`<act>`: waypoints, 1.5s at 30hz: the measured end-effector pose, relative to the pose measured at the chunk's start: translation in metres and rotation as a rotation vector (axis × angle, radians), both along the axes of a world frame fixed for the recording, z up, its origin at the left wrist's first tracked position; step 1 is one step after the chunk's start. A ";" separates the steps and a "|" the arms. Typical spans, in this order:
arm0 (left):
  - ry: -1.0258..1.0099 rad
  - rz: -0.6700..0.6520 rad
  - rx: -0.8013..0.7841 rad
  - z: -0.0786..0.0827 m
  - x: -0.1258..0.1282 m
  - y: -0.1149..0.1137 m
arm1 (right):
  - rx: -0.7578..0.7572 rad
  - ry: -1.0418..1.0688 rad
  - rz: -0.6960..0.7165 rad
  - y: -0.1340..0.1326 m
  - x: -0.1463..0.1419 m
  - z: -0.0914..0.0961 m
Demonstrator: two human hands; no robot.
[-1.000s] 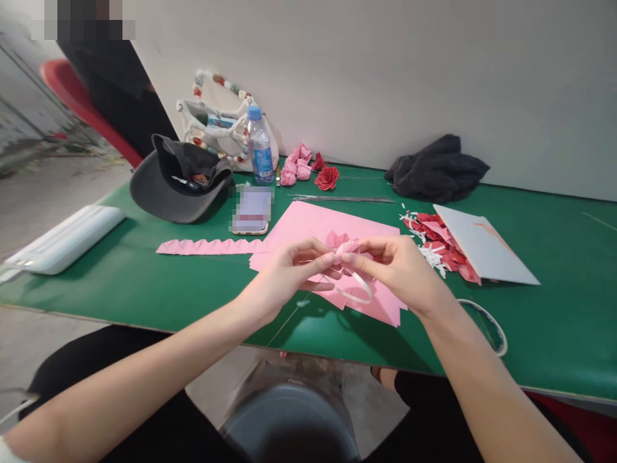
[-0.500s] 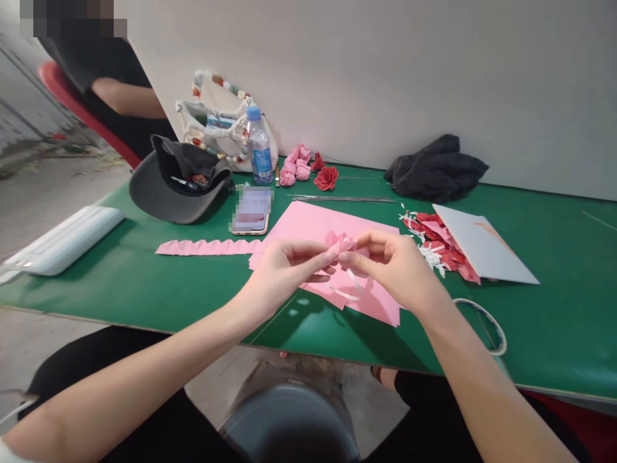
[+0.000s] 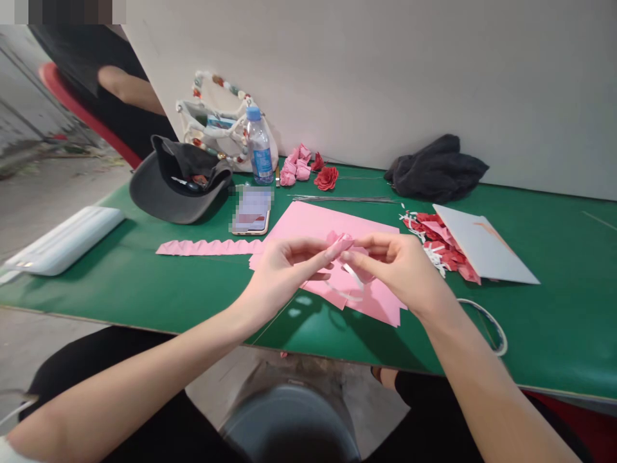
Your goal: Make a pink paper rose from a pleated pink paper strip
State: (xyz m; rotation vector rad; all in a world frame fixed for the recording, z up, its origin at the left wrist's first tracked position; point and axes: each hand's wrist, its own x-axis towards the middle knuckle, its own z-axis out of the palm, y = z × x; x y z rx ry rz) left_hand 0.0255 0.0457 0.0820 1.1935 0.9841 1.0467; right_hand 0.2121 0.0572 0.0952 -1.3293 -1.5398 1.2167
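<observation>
Free table [image 3: 563, 328] lies right; bottle [image 3: 261, 157] and cap [image 3: 157, 193] block far left.

A head-worn camera looks forward and down across the nearby green table [image 3: 554, 315]

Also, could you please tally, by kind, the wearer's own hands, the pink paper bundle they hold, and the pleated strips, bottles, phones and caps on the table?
Own hands: 2 (left hand, right hand)
Pink paper bundle: 1
Pleated pink strip: 1
Bottle: 1
Phone: 1
Cap: 1
Total: 7
</observation>
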 end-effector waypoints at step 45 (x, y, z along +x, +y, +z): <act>0.246 0.105 0.281 -0.014 0.002 0.000 | -0.044 0.094 0.030 0.002 -0.004 -0.005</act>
